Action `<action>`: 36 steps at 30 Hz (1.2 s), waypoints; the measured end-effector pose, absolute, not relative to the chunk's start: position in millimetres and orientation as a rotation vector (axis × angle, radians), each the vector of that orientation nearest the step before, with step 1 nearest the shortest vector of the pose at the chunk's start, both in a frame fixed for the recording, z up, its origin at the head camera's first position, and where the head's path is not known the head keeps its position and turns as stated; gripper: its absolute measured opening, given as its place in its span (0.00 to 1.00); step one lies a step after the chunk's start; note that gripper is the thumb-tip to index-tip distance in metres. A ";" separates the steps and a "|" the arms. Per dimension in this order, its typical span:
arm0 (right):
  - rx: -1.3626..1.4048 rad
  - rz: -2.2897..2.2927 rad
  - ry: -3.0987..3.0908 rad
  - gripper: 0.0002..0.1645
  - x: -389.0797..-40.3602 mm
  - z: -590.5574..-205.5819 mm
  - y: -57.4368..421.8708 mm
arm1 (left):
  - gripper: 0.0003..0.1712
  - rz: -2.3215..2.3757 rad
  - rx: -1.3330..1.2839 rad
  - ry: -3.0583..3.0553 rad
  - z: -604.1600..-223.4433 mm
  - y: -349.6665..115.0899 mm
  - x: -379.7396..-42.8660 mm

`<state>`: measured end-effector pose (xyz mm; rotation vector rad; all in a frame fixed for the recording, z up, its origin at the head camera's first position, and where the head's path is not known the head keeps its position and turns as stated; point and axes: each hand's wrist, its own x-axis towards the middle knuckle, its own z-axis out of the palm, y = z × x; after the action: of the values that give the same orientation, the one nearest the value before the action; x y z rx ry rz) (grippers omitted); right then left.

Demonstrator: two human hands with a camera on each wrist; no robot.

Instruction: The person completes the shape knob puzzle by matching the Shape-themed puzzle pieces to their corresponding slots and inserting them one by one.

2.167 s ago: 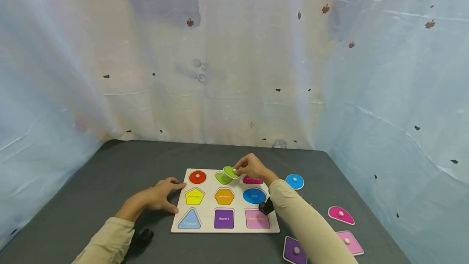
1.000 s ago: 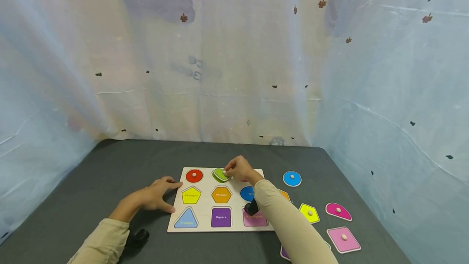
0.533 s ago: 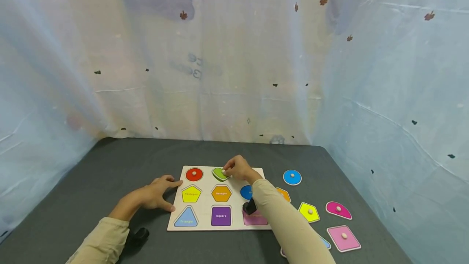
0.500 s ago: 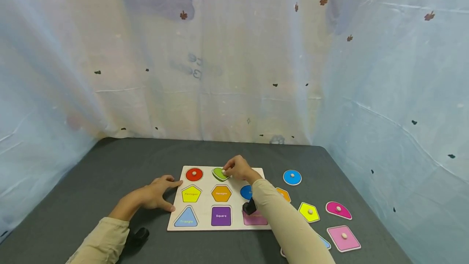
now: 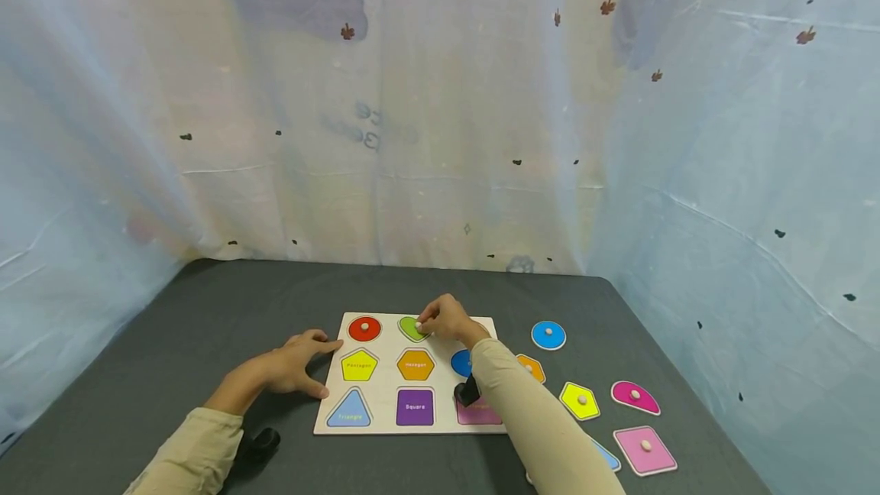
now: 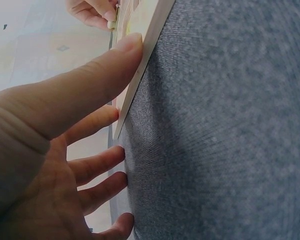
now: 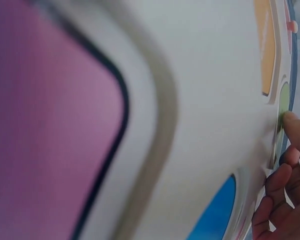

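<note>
A pale wooden shape-puzzle board (image 5: 385,428) lies on the dark table. My right hand (image 5: 448,318) pinches the knob of a green, heart-like puzzle piece (image 5: 409,326) at the top middle; the piece sits in line with its recess. Part of that green piece (image 7: 284,97) shows beside the fingertips in the right wrist view. At the board's left edge, my left hand (image 5: 292,365) spreads its fingers, thumb and index tip touching the border. The left wrist view shows the left thumb (image 6: 127,45) lying on the board's edge, the other fingers extended.
A red round piece (image 5: 364,328) sits in the board's top left recess. Right of the board lie loose knobbed pieces: blue (image 5: 548,335), orange (image 5: 531,367), yellow (image 5: 580,401), magenta (image 5: 635,397) and pink (image 5: 645,450). A light blue piece (image 5: 606,454) is partly behind the right sleeve.
My right hand has brought the green puzzle piece left and down onto its recess, and the piece has turned from overlapping the outline to lining up with it. My left hand stays at the edge.
</note>
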<state>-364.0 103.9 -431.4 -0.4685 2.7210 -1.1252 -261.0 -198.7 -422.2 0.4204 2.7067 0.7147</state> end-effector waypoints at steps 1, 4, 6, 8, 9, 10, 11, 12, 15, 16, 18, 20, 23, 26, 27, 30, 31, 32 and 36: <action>-0.472 -1.124 2.720 0.04 -363.8 -431.2 104.1 | 0.55 0.713 0.420 2.706 -422.2 -198.6 -261.0; -0.477 -1.121 2.709 0.04 -363.3 -430.4 104.3 | 0.56 0.709 0.421 2.705 -422.2 -198.7 -261.0; -0.494 -1.116 2.708 0.05 -363.3 -430.1 104.6 | 0.55 0.711 0.425 2.702 -422.2 -198.6 -261.0; -0.502 -1.106 2.704 0.05 -363.7 -429.9 103.9 | 0.56 0.709 0.428 2.703 -421.8 -198.9 -260.8; -0.505 -1.102 2.704 0.04 -364.1 -429.9 103.6 | 0.56 0.709 0.429 2.703 -421.7 -199.0 -260.7; -0.507 -1.098 2.705 0.04 -364.4 -430.0 103.2 | 0.55 0.710 0.429 2.703 -421.7 -199.1 -260.7; -0.506 -1.096 2.706 0.04 -364.7 -430.0 102.9 | 0.55 0.710 0.428 2.704 -421.6 -199.1 -260.6; -0.494 -1.093 2.706 0.04 -365.0 -430.3 102.5 | 0.55 0.709 0.430 2.706 -421.5 -199.1 -260.4; -0.469 -1.092 2.712 0.05 -365.1 -430.7 101.4 | 0.55 0.709 0.433 2.711 -421.1 -198.8 -259.9; -0.459 -1.090 2.715 0.05 -364.7 -430.6 101.2 | 0.55 0.714 0.434 2.710 -421.0 -198.6 -259.9; -0.442 -1.087 2.717 0.05 -363.6 -430.8 101.2 | 0.55 0.716 0.434 2.711 -421.2 -198.4 -259.8; -0.440 -1.087 2.715 0.05 -362.5 -431.2 101.6 | 0.55 0.718 0.426 2.709 -421.9 -198.2 -260.0; -0.454 -1.097 2.702 0.05 -361.3 -431.9 103.0 | 0.55 0.715 0.416 2.710 -424.1 -198.2 -261.0; -0.469 -1.118 2.687 0.06 -361.0 -432.5 104.4 | 0.55 0.709 0.411 2.711 -425.9 -198.6 -261.7; -0.466 -1.129 2.681 0.07 -360.8 -432.3 105.0 | 0.55 0.708 0.412 2.710 -426.2 -198.7 -261.7; -0.456 -1.148 2.678 0.08 -361.1 -431.5 107.6 | 0.55 0.708 0.414 2.708 -426.0 -198.6 -261.1; -0.454 -1.151 2.681 0.09 -360.6 -430.2 108.9 | 0.55 0.708 0.414 2.707 -425.8 -198.5 -261.1; -0.454 -1.154 2.684 0.09 -360.7 -429.3 110.2 | 0.55 0.708 0.414 2.708 -425.5 -198.4 -261.1; -0.469 -1.150 2.694 0.12 -359.0 -423.5 116.8 | 0.55 0.708 0.405 2.712 -424.9 -198.2 -262.7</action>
<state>-359.0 116.8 -423.5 -0.4687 2.6945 -1.1498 -262.7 -198.2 -424.9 0.4050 2.7122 0.7076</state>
